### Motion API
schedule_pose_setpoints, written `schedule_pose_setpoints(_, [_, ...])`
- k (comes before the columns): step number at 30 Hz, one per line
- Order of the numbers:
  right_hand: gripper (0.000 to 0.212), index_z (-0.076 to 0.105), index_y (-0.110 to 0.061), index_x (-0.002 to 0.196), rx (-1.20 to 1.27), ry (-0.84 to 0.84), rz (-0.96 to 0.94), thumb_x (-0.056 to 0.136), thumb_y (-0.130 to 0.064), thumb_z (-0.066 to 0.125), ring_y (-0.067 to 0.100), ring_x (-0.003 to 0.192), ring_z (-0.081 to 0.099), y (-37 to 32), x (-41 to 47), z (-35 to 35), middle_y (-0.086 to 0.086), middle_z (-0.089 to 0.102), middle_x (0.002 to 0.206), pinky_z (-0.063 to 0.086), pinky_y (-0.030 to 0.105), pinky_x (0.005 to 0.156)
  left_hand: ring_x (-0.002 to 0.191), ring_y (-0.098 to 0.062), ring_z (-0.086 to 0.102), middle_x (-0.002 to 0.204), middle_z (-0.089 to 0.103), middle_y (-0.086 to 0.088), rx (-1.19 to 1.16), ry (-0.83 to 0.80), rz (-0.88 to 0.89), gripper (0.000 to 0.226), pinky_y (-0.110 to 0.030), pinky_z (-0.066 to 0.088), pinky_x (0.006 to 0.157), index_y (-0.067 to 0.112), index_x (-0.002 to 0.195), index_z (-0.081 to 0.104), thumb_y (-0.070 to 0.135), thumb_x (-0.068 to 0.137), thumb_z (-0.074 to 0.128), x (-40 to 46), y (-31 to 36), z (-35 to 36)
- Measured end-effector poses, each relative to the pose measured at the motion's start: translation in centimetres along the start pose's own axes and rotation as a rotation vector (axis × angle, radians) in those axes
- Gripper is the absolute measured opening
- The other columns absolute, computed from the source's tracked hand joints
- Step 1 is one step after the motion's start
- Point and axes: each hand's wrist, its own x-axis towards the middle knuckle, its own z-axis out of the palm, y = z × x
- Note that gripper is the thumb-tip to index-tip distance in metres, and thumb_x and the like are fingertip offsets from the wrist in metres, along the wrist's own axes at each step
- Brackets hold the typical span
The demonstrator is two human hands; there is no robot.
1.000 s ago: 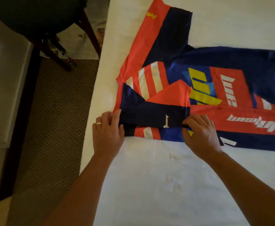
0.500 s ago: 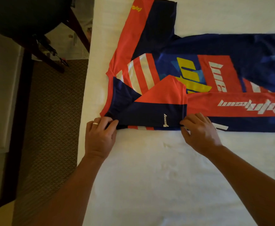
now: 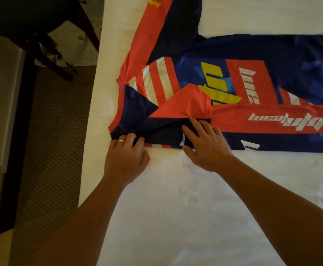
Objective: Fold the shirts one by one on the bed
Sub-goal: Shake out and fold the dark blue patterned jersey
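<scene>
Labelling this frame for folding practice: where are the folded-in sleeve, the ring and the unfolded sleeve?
folded-in sleeve [image 3: 183, 106], head view, its red panel.
ring [image 3: 121, 140], head view, band on a left-hand finger.
unfolded sleeve [image 3: 156, 25], head view, its red stripe.

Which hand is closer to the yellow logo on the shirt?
Right. The right hand lies flat on the folded sleeve, just below the yellow logo. The left hand sits at the shirt's near corner, farther left of it.
</scene>
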Motion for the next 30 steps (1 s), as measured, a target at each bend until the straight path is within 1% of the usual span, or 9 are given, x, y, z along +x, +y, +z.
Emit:
schedule_pose_setpoints(3, [0.062,0.053,-0.017,0.142,0.032,0.004,-0.027,0.091,-0.052,0.045,0.034,0.134,0.045,1.3,-0.4,-0.7,0.012,0.043,0.154,0.043,0.050,0.101,0.090,-0.032,0.058,0.102,0.061,-0.013,0.106,-0.040,-0.098,0.033,-0.044,0.039,0.082,0.010,0.103,0.064,0.038,0.090,0.054,0.2,0.7,-0.9])
schedule_pose_setpoints(7, [0.058,0.059,-0.012,0.133,0.047,0.102,-0.041,0.081,-0.036,0.065,0.036,0.123,0.052,4.5,-3.0,-1.5,0.015,0.053,0.142,0.046,0.051,0.094,0.111,-0.037,0.057,0.122,0.060,-0.015,0.143,-0.041,-0.037,0.045,-0.049,0.038,0.089,0.012,0.120,0.061,0.031,0.080,0.066,1.1,3.3,-1.7])
schedule_pose_setpoints(12, [0.070,0.055,-0.011,0.136,-0.093,-0.008,0.122,0.071,-0.020,0.078,0.039,0.122,0.049,11.9,-9.2,-1.0,0.017,0.048,0.143,0.048,0.055,0.094,0.123,-0.044,0.053,0.135,0.055,-0.020,0.150,-0.110,0.070,0.058,-0.058,0.043,0.095,0.013,0.136,0.057,0.016,0.080,0.071,3.0,7.2,-1.0])
schedule_pose_setpoints(15, [0.065,0.055,-0.008,0.136,-0.188,-0.057,0.241,0.074,-0.014,0.075,0.042,0.118,0.051,17.5,-12.6,-0.7,0.022,0.049,0.139,0.048,0.058,0.089,0.121,-0.047,0.054,0.135,0.055,-0.022,0.209,-0.153,0.085,0.056,-0.060,0.045,0.094,0.013,0.137,0.058,0.011,0.083,0.070,4.1,8.8,-0.4])
schedule_pose_setpoints(18, [0.054,0.054,-0.002,0.134,-0.230,0.006,0.304,0.081,-0.003,0.062,0.048,0.110,0.054,22.1,-14.6,0.1,0.029,0.052,0.134,0.049,0.059,0.079,0.111,-0.048,0.056,0.133,0.054,-0.024,0.222,-0.210,0.065,0.061,-0.057,0.048,0.079,0.013,0.139,0.056,0.004,0.081,0.074,4.7,9.7,0.1])
schedule_pose_setpoints(22, [0.054,0.050,-0.001,0.139,-0.228,0.025,0.377,0.086,0.001,0.056,0.052,0.116,0.052,26.3,-15.2,0.9,0.033,0.048,0.139,0.050,0.058,0.076,0.099,-0.047,0.056,0.129,0.051,-0.025,0.238,-0.233,0.007,0.064,-0.054,0.049,0.066,0.009,0.140,0.054,0.000,0.080,0.073,5.7,10.5,0.6])
schedule_pose_setpoints(24, [0.048,0.050,0.000,0.137,-0.232,0.048,0.370,0.090,-0.003,0.042,0.052,0.117,0.053,27.8,-15.1,1.2,0.033,0.048,0.139,0.051,0.057,0.075,0.101,-0.049,0.057,0.131,0.052,-0.026,0.257,-0.236,0.001,0.058,-0.056,0.050,0.066,0.006,0.141,0.054,-0.003,0.084,0.064,5.7,10.6,1.0])
schedule_pose_setpoints(27, [0.055,0.052,0.002,0.137,-0.208,0.063,0.325,0.086,-0.009,0.033,0.053,0.119,0.054,29.1,-14.9,1.6,0.033,0.049,0.138,0.054,0.057,0.073,0.111,-0.055,0.058,0.138,0.051,-0.032,0.255,-0.240,0.000,0.054,-0.062,0.052,0.074,0.000,0.141,0.052,0.002,0.090,0.037,5.5,10.8,1.3])
schedule_pose_setpoints(30, [0.052,0.053,0.006,0.135,-0.178,0.049,0.302,0.088,-0.005,0.035,0.054,0.121,0.054,29.8,-15.7,2.2,0.035,0.050,0.137,0.056,0.058,0.075,0.115,-0.058,0.057,0.141,0.050,-0.034,0.234,-0.270,-0.039,0.053,-0.066,0.052,0.075,-0.002,0.141,0.053,-0.007,0.088,0.045,5.1,11.6,1.0])
